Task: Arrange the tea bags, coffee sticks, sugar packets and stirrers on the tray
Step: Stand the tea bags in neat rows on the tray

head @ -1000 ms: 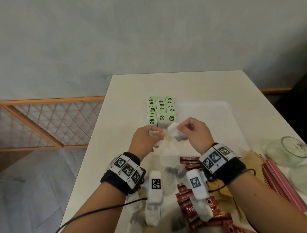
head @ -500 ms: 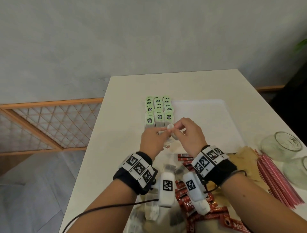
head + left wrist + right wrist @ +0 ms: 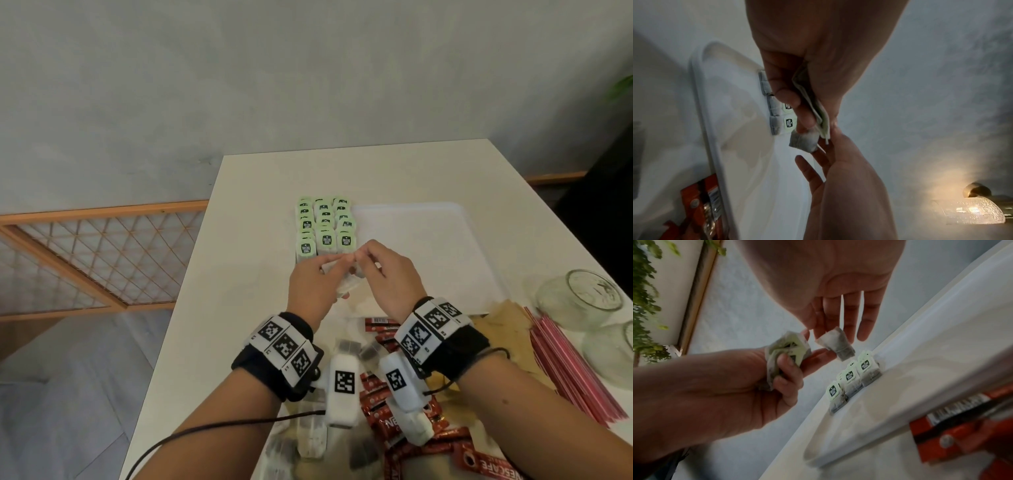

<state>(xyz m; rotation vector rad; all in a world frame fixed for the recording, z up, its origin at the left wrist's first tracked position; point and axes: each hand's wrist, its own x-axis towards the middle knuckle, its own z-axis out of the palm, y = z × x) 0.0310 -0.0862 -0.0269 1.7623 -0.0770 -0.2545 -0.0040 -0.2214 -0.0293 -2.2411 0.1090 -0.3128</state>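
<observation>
Count, left to right across the tabletop (image 3: 246, 192): tea bags (image 3: 325, 222) with green tags stand in three columns on the left part of the white tray (image 3: 428, 240); I count about five per column, but the far rows overlap and the total is uncertain. Loose tea bags and red Nescafe coffee sticks (image 3: 404, 411) lie in a pile at the near edge, too jumbled to count. Brown sugar packets (image 3: 507, 315) come next, number unclear. A bundle of pink stirrers (image 3: 575, 370) follows, uncountable. Two glass jars (image 3: 582, 298) lie at the far right.

Hands: both are raised just above the tray's near-left part, fingertips meeting. My left hand (image 3: 748, 386) has its fingers curled around a small stack of tea bags (image 3: 789, 350). My right hand (image 3: 840, 305) pinches one single tea bag (image 3: 836, 344) between thumb and forefinger, the other fingers extended and slightly spread. That bag hangs just above the nearest row.
</observation>
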